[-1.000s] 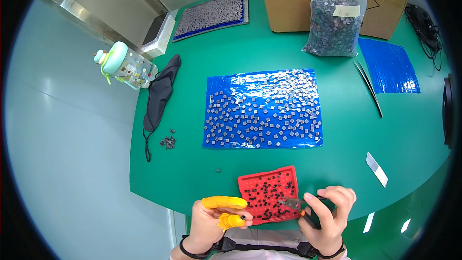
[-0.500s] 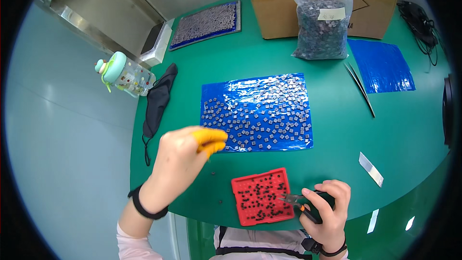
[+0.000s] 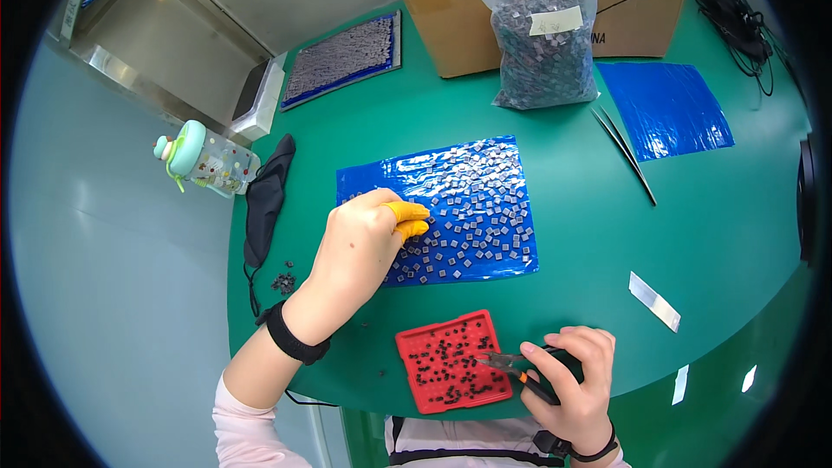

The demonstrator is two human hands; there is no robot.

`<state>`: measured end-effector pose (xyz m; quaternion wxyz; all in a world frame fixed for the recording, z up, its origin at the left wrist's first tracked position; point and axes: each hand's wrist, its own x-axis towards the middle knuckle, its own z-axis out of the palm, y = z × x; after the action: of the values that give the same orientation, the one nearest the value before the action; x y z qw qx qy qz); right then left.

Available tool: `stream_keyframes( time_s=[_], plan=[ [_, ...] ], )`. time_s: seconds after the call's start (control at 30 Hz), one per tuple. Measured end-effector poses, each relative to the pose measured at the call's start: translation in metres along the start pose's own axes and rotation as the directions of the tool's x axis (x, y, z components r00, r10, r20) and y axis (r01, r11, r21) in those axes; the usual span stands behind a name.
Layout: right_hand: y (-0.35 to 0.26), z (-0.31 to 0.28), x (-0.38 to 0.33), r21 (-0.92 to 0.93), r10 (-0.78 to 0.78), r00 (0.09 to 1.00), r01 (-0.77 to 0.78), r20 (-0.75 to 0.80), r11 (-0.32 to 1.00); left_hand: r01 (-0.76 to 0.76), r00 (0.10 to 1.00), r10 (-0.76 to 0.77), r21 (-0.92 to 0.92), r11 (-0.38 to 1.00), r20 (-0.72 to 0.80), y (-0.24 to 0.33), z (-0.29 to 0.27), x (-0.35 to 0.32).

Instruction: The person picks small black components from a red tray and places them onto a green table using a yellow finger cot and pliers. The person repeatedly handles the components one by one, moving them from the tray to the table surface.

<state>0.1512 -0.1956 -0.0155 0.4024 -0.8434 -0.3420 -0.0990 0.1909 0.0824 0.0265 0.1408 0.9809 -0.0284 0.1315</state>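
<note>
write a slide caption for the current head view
Left hand over a blue sheet of small square pieces; right hand holding pliers over a red tray of black parts.

On my left hand [image 3: 351, 238], smooth yellow covers [image 3: 407, 210] sheathe the thumb and forefinger. A broad black band [image 3: 290, 340] circles that wrist, above a pale pink sleeve [image 3: 247, 425]. My right hand [image 3: 576, 381] has bare fingers, with a slimmer black band [image 3: 602, 449] at its wrist. Black strapping [image 3: 472, 456] crosses the pale clothing [image 3: 468, 432] over my lap.
</note>
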Motion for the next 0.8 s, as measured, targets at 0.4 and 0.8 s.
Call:
stream_keyframes(
  time_s=[0.4, 0.8],
  plan=[
    [0.002, 0.0, 0.0, 0.001, -0.015, 1.0, 0.014, 0.017, 1.0, -0.054, 0.995, 0.044, 0.116, 0.992, 0.086, 0.003, 0.003, -0.008],
    [-0.001, -0.001, 0.001, 0.017, 0.015, 1.0, -0.015, 0.018, 1.0, 0.282, 0.959, -0.276, 0.148, 0.948, -0.057, -0.01, -0.067, -0.056]
  ],
)
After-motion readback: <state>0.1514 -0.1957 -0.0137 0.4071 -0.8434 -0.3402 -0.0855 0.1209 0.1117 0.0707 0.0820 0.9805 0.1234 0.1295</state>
